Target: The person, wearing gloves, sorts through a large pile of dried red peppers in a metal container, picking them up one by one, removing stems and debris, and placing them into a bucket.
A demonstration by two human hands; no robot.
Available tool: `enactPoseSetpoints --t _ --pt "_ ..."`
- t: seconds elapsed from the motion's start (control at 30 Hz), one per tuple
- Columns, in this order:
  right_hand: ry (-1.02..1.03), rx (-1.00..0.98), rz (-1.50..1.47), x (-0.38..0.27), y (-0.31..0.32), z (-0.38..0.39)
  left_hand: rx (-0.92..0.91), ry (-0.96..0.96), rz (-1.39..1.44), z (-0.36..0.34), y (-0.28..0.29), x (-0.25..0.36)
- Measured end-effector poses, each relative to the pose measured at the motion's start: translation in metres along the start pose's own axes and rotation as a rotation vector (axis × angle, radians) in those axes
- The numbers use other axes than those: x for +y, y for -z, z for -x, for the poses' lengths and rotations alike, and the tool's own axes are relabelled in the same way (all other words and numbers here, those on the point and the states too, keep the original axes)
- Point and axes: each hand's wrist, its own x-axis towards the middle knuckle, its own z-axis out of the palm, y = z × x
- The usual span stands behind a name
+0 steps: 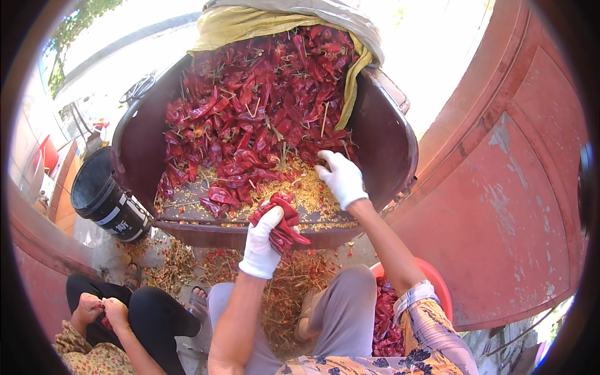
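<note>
My left hand point(261, 245), in a white glove, is closed around a small bunch of dried red chili peppers point(289, 219) just in front of the cart bed's near edge. My right hand point(342, 178), also gloved in white, hovers over the scattered yellow seeds point(306, 187) at the right of the bed. Its fingers are apart, and I see nothing between them. A large heap of red chili peppers point(262, 100), many with stems, fills the dark metal cart bed point(387, 134) and spills from a yellow-lined sack point(250, 28).
A black bucket point(100, 187) stands left of the bed. Another person's bare hands point(103, 310) are at lower left. Beside my right leg is a red basin point(437, 281) holding chilies. Stems point(287, 300) litter the ground. Red metal doors point(487, 206) flank the right side.
</note>
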Motion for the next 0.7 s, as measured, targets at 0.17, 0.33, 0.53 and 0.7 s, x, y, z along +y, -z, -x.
enactPoseSetpoints --t 0.17,0.33,0.53,0.7 --pt "0.091 0.004 0.257 0.008 -0.039 -0.029 -0.002 -0.038 -0.057 0.001 -0.009 0.003" --pt "0.064 0.276 -0.045 0.001 -0.027 -0.021 -0.012 -0.132 -0.104 -0.004 0.002 0.000" --pt "-0.360 -0.052 -0.815 -0.037 0.031 0.004 0.044 -0.585 -0.574 -0.007 0.001 -0.005" --pt "-0.417 -0.358 -0.945 -0.068 0.065 0.038 -0.145 -0.846 -1.080 -0.004 -0.009 -0.001"
